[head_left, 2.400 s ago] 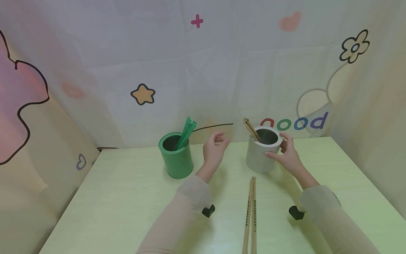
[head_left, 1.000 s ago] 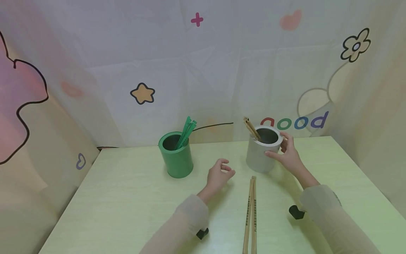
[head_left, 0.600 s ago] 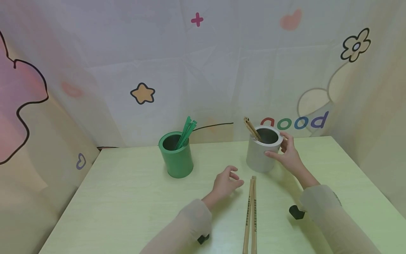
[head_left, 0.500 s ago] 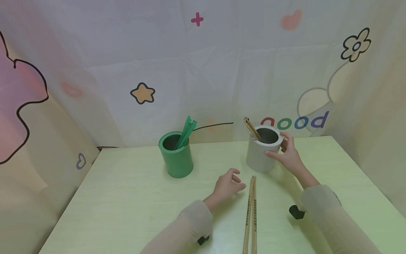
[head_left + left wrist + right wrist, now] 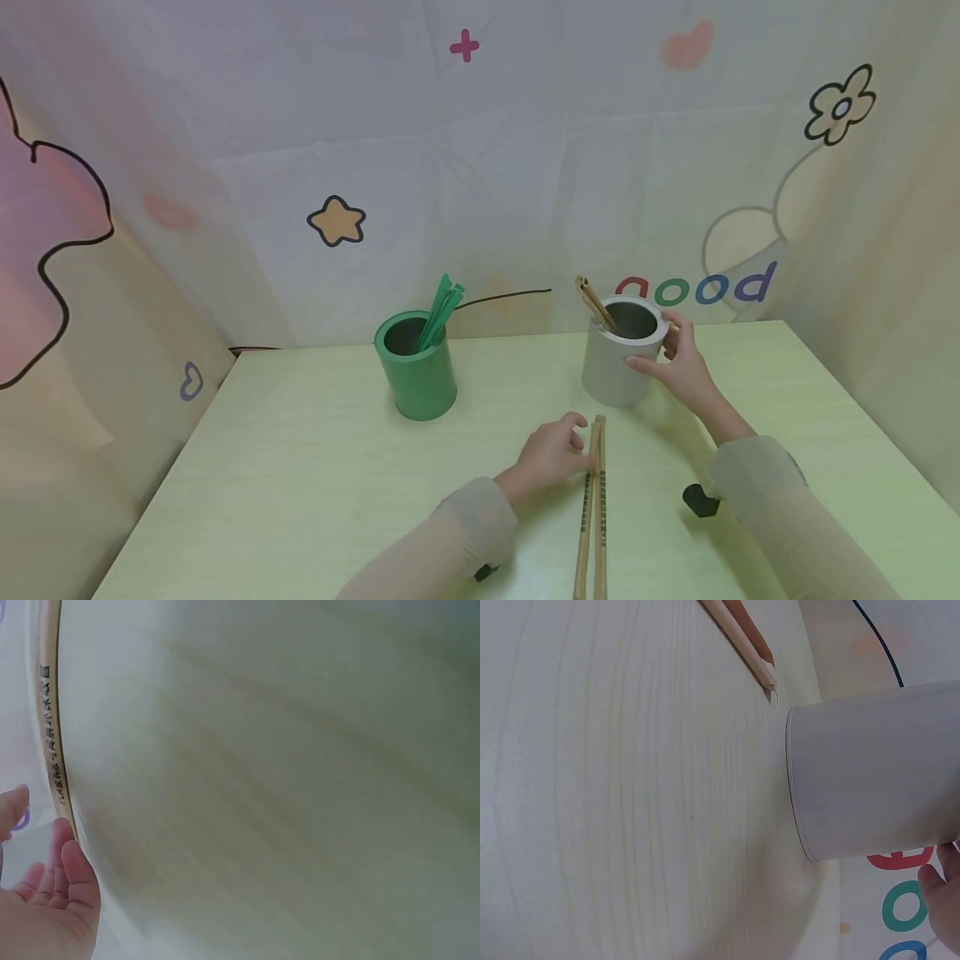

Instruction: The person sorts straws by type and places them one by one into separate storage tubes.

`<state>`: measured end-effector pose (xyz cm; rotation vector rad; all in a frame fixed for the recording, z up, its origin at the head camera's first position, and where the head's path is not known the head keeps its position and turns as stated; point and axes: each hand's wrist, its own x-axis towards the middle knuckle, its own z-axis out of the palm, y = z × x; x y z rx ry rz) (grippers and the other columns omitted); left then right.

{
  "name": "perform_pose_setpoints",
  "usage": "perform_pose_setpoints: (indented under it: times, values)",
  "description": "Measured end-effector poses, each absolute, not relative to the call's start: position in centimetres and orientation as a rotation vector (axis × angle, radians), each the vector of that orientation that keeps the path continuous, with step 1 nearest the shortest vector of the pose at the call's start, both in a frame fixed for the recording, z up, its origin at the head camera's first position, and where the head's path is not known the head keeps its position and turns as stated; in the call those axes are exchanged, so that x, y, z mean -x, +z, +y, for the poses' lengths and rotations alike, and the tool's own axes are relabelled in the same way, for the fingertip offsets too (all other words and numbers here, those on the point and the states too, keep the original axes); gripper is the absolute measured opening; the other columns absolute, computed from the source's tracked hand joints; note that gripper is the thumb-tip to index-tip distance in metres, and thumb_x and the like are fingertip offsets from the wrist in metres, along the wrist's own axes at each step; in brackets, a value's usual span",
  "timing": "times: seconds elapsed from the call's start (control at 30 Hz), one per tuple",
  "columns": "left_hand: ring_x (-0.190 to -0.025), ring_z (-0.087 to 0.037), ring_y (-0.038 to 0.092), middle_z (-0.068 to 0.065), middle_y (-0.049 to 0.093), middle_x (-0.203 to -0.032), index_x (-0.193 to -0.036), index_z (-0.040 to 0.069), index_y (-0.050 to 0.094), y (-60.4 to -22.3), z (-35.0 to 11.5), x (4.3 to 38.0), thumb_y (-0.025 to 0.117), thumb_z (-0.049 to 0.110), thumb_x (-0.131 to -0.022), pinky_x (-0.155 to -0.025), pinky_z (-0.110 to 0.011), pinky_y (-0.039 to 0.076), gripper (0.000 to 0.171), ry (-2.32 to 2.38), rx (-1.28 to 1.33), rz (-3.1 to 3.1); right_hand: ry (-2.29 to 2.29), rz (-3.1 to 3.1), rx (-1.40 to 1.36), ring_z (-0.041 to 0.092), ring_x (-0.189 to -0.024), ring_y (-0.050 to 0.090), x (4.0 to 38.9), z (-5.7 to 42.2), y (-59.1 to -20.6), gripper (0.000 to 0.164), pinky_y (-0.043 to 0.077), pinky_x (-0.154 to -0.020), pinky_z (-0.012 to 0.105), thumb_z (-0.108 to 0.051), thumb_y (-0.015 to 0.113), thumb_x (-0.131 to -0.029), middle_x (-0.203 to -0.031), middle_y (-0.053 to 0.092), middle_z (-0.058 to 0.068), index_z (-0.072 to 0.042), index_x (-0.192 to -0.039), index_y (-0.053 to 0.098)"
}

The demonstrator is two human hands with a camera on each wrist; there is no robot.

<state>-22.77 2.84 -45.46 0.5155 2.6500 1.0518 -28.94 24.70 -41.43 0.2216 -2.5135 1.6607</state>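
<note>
Two long, thin sticks in brown printed paper sleeves, resembling wrapped chopsticks (image 5: pixel 602 521), lie nearly side by side on the table. My left hand (image 5: pixel 553 454) is at their left, its thumb tip overlapping them in the head view. The left wrist view has that hand (image 5: pixel 52 907) with thumb and fingers apart near one sleeve (image 5: pixel 50 720); contact cannot be told. My right hand (image 5: pixel 686 371) holds the right side of a grey cylindrical holder (image 5: pixel 618 375), thumb in front and fingers at the far side. Several thin brown sticks (image 5: pixel 595 307) lean inside it.
A green cylindrical holder (image 5: pixel 420 383) with several green sticks (image 5: pixel 442 312) stands at the back left. Behind the pale wooden table (image 5: pixel 300 483) hangs a printed cloth (image 5: pixel 487 183). Dark wrist-worn pieces (image 5: pixel 701 501) stick out below the sleeves.
My left hand has come down from between the two holders, then right to the wrapped sticks. My right hand and the grey holder have stayed in place.
</note>
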Motion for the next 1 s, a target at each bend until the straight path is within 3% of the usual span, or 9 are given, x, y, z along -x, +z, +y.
perform_pose_setpoints:
  times: [0.3, 1.0]
  values:
    - [-0.062, -0.003, 0.046, 0.01, 0.053, -0.076, -0.118, 0.017, 0.05, -46.2, 3.38, 22.59, 0.071, 0.034, -0.072, -0.054, -0.016, 0.037, 0.054, 0.848, -0.58, 2.736, 1.659, -2.514, -0.221, 0.043, -0.13, 0.018, 28.88, 24.66, -41.4, 0.09, 0.016, -0.104, 0.057, -0.023, 0.069, -0.077, -0.142, 0.016, 0.028, -0.009, -0.137, 0.003]
    - [-0.044, -0.006, 0.042, 0.006, 0.051, -0.057, -0.112, 0.007, 0.054, -46.02, 2.64, 22.27, 0.066, 0.008, -0.072, -0.041, -0.017, 0.035, 0.042, 0.875, -0.509, 2.762, 1.66, -2.525, -0.214, 0.042, -0.132, 0.016, 28.93, 24.7, -41.36, 0.091, 0.016, -0.104, 0.056, -0.024, 0.068, -0.077, -0.144, 0.014, 0.025, -0.01, -0.138, 0.001]
